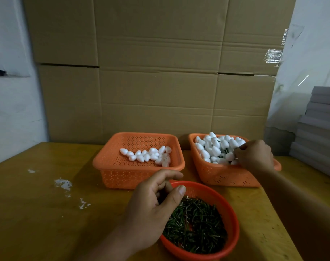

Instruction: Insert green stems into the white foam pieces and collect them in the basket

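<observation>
The right hand (254,156) grasps a foam piece (230,156) in the right basket (226,175); the left hand (152,202) hovers released over green stems (198,227).

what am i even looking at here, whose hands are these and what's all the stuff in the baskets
There is no machine here. A person wears one camera on the head, so this single picture looks forward and down at their own two bare hands over a yellowish wooden table.

Nearest is a round red bowl full of short green stems. The left hand hovers at its edge, fingers loosely curled; I cannot tell whether it holds a stem.

Behind stand two orange baskets. The left basket holds a few plain white foam pieces. The right basket is piled with foam pieces, some showing green stems, so it seems to collect finished ones. The right hand reaches into it, fingertips at the pile.

Cardboard boxes stand behind.
</observation>
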Tool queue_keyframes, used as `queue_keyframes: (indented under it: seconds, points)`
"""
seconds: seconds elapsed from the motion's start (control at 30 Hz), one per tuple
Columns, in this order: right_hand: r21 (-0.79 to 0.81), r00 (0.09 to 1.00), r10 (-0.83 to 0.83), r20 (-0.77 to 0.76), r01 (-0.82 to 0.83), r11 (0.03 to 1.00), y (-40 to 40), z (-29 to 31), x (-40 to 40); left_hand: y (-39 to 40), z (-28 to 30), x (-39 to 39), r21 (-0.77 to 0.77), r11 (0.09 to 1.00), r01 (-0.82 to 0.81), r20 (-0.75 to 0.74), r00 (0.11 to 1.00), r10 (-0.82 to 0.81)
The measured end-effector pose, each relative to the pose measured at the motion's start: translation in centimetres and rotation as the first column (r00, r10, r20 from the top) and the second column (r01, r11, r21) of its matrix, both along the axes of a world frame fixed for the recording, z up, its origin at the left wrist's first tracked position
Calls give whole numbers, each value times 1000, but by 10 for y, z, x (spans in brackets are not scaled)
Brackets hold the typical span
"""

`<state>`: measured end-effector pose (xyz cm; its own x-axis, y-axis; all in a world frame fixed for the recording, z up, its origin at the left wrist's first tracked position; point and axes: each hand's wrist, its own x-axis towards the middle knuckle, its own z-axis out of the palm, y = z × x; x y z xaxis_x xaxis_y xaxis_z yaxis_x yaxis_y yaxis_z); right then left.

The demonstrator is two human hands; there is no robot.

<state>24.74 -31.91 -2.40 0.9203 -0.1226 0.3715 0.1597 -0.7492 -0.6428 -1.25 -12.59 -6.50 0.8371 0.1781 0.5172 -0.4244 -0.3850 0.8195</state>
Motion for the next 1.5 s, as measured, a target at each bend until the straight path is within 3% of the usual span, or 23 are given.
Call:
queue_keyframes:
  seconds: [0.43,0.7,0.97,1.13,1.3,1.5]
  points:
    - [-46,999,33,-34,-35,998,5,5,2,0,-2,1,33,999,22,-35,999,-21]
    - [18,972,24,235,-29,999,-2,-1,-33,-3,0,-2,34,997,68,-27,997,-67]
    - [233,911,324,254,-383,894,5,7,-110,1,3,1,24,999,-25,37,999,24]
    - [108,811,561,166,-581,807,10,-4,-148,11,11,5,48,994,-99,63,993,96]
    - [-128,679,734,14,-727,674,11,-8,-164,41,26,20,70,976,-204,-10,979,205]
    - [-327,592,802,-82,-776,539,15,-9,-174,85,52,69,371,872,-318,-141,909,391]
